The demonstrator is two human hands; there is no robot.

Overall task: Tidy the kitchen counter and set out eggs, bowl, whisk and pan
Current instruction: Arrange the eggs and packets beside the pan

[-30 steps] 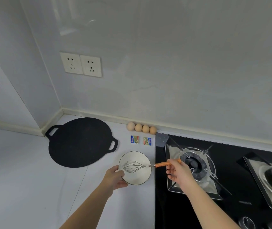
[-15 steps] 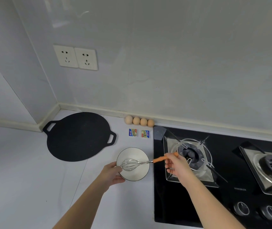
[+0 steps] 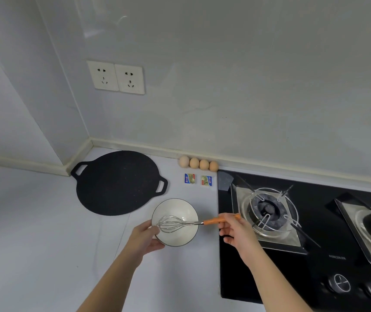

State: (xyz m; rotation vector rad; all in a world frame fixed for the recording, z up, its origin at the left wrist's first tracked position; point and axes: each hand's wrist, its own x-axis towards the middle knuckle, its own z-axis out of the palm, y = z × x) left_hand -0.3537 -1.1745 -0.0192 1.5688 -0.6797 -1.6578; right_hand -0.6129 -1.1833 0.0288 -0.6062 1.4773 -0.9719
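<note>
Whisk (image 3: 175,224) lies w/ its wire head inside the bowl (image 3: 180,208). Long axis runs out over the bowl's right rim, approx level, handle end pointing right. My R hand (image 3: 236,230) is just right of the bowl, grip pinched on the orange handle (image 3: 213,221) near its far end. Wire head lies left of that grip, so I judge any stir or lift-out goes along that line. L hand (image 3: 145,238) is at the bowl's near-left side, grip curled round the rim. R is the hand on the whisk.

Whisk: thin steel loops, tapered orange handle. Bowl: white, dark rim, looks empty, sits on the bench (image 3: 33,233). Pan (image 3: 118,182): flat, black, behind-left of bowl. 4 eggs (image 3: 199,163) in a row behind bowl, at the wall.
</note>
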